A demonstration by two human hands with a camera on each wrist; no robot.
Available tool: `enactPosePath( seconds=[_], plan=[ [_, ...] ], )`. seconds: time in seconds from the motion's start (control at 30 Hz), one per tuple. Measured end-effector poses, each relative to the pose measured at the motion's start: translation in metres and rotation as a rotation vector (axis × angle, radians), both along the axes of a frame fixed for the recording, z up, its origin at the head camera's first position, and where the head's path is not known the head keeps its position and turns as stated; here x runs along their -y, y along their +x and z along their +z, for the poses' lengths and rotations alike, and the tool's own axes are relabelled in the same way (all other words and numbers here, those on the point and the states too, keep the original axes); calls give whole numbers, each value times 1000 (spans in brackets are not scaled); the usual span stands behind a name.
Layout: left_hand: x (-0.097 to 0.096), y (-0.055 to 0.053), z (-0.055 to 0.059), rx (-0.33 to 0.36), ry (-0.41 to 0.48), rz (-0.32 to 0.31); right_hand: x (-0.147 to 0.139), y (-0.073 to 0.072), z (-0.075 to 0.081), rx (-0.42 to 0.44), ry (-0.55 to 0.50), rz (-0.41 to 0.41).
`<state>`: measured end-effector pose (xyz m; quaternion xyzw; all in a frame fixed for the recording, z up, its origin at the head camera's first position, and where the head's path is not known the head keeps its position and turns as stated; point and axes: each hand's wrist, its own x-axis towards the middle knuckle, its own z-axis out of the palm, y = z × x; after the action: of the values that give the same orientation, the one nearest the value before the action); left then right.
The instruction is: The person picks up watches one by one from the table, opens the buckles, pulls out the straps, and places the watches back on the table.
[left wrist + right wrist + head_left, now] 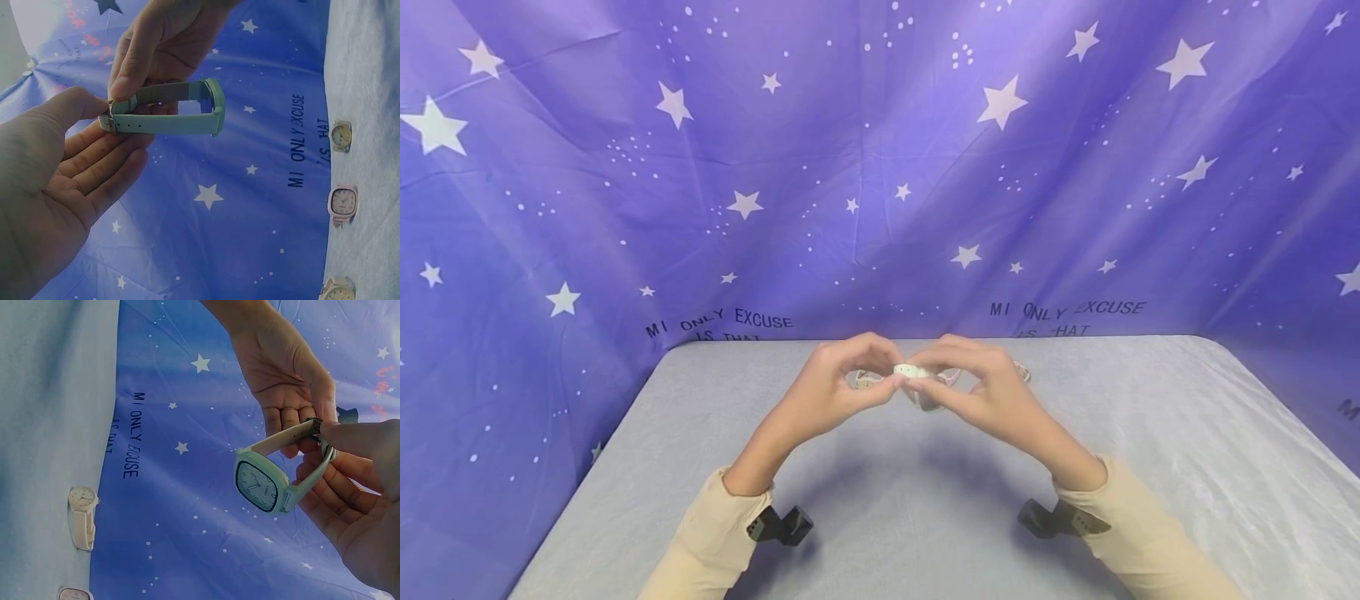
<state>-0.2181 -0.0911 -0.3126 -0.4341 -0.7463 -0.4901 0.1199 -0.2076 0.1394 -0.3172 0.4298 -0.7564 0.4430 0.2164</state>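
A mint-green wristwatch (pixel 165 124) with a squarish face is held up above the table, its strap bent into a loop. My left hand (pixel 835 387) pinches the strap near the metal buckle (pixel 111 116) between thumb and fingers. From the other side, my right hand (pixel 988 383) pinches the same strap end, fingertips close to those of the left. The dial (pixel 257 486) faces away from me and shows in the right wrist view. Fingers hide part of the buckle, so whether it is fastened I cannot tell.
Beyond the hands, several other watches stand on the grey cloth-covered table (pixel 880 517): a yellowish one (pixel 341 135), a pink one (pixel 343 201) and a cream one (pixel 82 512) among them. A purple star-patterned curtain (pixel 880 167) hangs behind the table's far edge.
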Motion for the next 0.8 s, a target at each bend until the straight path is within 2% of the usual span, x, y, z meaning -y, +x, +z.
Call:
enactPosePath(
  seconds=[0.27, 0.53, 0.8],
  plan=[
    [0, 1, 0, 26, 12, 1, -2, 1, 3, 14, -9, 17],
    [0, 2, 3, -54, -4, 24, -1, 3, 4, 68, 11, -7],
    [0, 3, 4, -65, -12, 13, 0, 3, 4, -26, 18, -26]
  ],
)
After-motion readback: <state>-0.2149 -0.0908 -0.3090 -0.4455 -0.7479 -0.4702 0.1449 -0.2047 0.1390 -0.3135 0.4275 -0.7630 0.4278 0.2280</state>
